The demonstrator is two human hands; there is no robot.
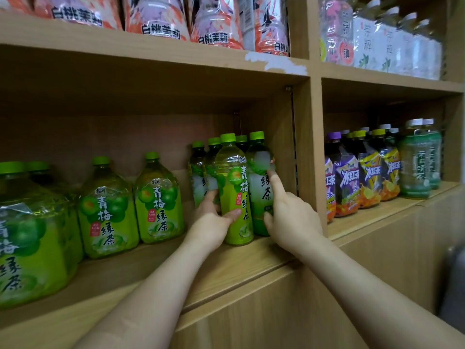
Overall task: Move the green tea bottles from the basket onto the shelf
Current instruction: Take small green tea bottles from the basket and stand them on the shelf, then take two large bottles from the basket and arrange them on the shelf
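Note:
Several slim green tea bottles with green caps stand at the right end of the wooden shelf (156, 263). The front bottle (235, 187) stands upright on the shelf board, and my left hand (214, 222) is wrapped around its lower part. My right hand (289, 215) rests against the darker green tea bottle (260, 182) beside it, forefinger stretched up along the label and thumb on its lower part. More slim bottles (201, 170) stand behind. The basket is out of view.
Large square green tea bottles (158, 197) fill the shelf's left side, with a gap between them and the slim ones. A vertical divider (310, 157) closes the compartment on the right; beyond it stand iced tea bottles (364, 172). Peach drink bottles (161, 18) sit on the shelf above.

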